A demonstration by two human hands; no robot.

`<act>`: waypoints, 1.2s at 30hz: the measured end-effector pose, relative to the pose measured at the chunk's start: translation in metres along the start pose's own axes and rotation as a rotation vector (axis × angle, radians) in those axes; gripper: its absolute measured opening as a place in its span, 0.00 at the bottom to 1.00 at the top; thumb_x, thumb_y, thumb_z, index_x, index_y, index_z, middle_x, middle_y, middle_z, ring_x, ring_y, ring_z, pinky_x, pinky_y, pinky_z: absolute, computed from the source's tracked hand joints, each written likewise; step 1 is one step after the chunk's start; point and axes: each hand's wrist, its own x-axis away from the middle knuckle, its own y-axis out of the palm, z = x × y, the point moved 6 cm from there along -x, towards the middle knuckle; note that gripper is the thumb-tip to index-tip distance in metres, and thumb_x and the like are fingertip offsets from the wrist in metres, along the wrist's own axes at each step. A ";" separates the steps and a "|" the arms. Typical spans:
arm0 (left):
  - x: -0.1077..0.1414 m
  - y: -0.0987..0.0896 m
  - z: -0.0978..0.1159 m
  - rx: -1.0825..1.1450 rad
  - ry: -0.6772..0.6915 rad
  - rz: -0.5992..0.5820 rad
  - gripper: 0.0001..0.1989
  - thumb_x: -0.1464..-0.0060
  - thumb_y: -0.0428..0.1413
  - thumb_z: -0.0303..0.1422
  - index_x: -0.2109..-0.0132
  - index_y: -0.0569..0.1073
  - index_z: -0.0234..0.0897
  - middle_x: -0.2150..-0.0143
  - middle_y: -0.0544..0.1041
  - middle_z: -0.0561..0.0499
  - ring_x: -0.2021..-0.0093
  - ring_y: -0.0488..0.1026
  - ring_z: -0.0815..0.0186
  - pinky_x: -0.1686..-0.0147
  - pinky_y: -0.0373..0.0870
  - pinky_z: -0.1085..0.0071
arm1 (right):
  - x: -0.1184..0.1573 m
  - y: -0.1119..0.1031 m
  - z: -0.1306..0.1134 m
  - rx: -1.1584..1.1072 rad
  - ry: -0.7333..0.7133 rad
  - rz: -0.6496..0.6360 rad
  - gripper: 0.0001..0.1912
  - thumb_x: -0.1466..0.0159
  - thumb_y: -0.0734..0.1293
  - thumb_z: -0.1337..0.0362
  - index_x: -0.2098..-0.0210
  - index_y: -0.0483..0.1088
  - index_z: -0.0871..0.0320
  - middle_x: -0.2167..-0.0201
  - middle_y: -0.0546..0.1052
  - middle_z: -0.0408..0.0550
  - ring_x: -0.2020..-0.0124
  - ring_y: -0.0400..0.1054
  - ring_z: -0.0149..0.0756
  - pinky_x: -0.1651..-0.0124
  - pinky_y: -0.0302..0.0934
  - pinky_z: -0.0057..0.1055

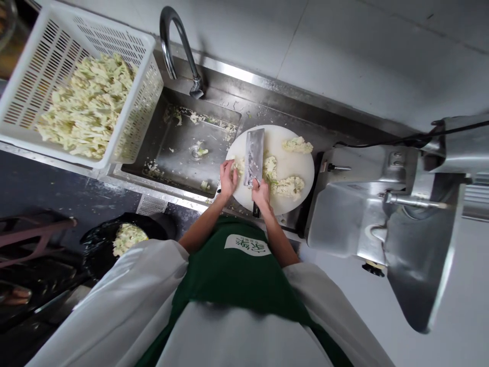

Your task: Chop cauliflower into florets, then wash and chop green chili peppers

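Note:
My right hand [261, 193] is wrapped round the black handle of a broad cleaver [254, 157]. The blade lies over the left part of a round white cutting board [280, 204]. At the board's left edge, my left hand [228, 178] touches a small piece of cauliflower [239, 165] beside the blade, its fingers bent. More cauliflower [288, 186] rests on the board just right of the cleaver, and a separate piece [297, 145] lies near the upper right edge.
A steel sink [183, 148] with scraps and a curved faucet [186, 43] is left of the board. Beyond it stands a white basket [132, 109] heaped with cut cauliflower [87, 107]. A metal machine [340, 219] stands right. A black-bagged bin [95, 239] holds scraps lower left.

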 end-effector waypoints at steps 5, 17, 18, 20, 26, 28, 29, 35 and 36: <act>-0.015 0.019 0.004 0.010 0.024 -0.182 0.26 0.30 0.46 0.47 0.32 0.65 0.41 0.30 0.62 0.36 0.28 0.59 0.53 0.29 0.57 0.52 | 0.013 -0.034 0.043 -0.405 0.163 0.081 0.20 0.28 0.56 0.49 0.54 0.68 0.58 0.82 0.68 0.38 0.84 0.63 0.34 0.77 0.62 0.30; -0.038 0.122 0.064 -0.347 0.233 -0.751 0.46 0.54 0.62 0.64 0.33 0.70 0.47 0.25 0.56 0.37 0.28 0.40 0.20 0.39 0.46 0.22 | 0.115 -0.106 0.128 -0.537 0.249 0.405 0.20 0.33 0.61 0.42 0.68 0.60 0.52 0.87 0.64 0.34 0.88 0.60 0.31 0.82 0.56 0.29; -0.042 0.126 0.066 -0.349 0.237 -0.751 0.42 0.52 0.62 0.62 0.35 0.72 0.46 0.27 0.59 0.37 0.28 0.42 0.21 0.39 0.46 0.22 | 0.121 -0.106 0.132 -0.543 0.263 0.410 0.19 0.33 0.61 0.43 0.69 0.60 0.51 0.87 0.64 0.35 0.87 0.60 0.32 0.82 0.56 0.30; -0.053 0.134 0.067 -0.348 0.242 -0.735 0.32 0.46 0.62 0.55 0.40 0.75 0.44 0.31 0.65 0.36 0.29 0.47 0.24 0.39 0.45 0.22 | 0.129 -0.103 0.139 -0.565 0.289 0.416 0.18 0.33 0.62 0.45 0.69 0.60 0.51 0.86 0.65 0.35 0.87 0.61 0.32 0.81 0.58 0.30; -0.085 0.171 0.067 -0.306 0.251 -0.777 0.10 0.41 0.61 0.38 0.57 0.78 0.36 0.55 0.79 0.36 0.38 0.62 0.34 0.41 0.46 0.22 | 0.138 -0.096 0.150 -0.594 0.347 0.410 0.20 0.32 0.60 0.43 0.70 0.60 0.51 0.85 0.66 0.37 0.86 0.62 0.33 0.78 0.61 0.32; -0.098 0.174 0.072 -0.275 0.229 -0.758 0.13 0.38 0.59 0.41 0.61 0.76 0.34 0.61 0.78 0.39 0.40 0.65 0.38 0.40 0.51 0.26 | 0.138 -0.097 0.149 -0.601 0.326 0.409 0.20 0.32 0.60 0.43 0.70 0.60 0.51 0.85 0.66 0.37 0.85 0.62 0.34 0.77 0.60 0.32; -0.106 0.171 0.076 -0.246 0.211 -0.735 0.16 0.36 0.58 0.44 0.60 0.76 0.33 0.63 0.77 0.40 0.42 0.67 0.41 0.40 0.55 0.30 | 0.139 -0.097 0.148 -0.607 0.319 0.406 0.20 0.32 0.60 0.43 0.70 0.61 0.51 0.85 0.66 0.37 0.85 0.62 0.34 0.78 0.60 0.32; -0.114 0.092 0.086 0.134 0.005 -0.869 0.27 0.34 0.50 0.56 0.62 0.74 0.36 0.70 0.76 0.49 0.68 0.74 0.64 0.61 0.74 0.65 | 0.142 -0.102 0.148 -0.421 0.264 0.347 0.18 0.30 0.58 0.46 0.65 0.67 0.53 0.79 0.73 0.44 0.79 0.67 0.39 0.72 0.61 0.33; -0.104 0.074 0.080 0.164 -0.055 -0.937 0.27 0.36 0.51 0.58 0.65 0.74 0.36 0.72 0.75 0.50 0.70 0.74 0.65 0.65 0.74 0.67 | 0.142 -0.104 0.147 -0.336 0.240 0.330 0.18 0.30 0.58 0.47 0.63 0.69 0.54 0.77 0.75 0.47 0.76 0.69 0.40 0.70 0.61 0.33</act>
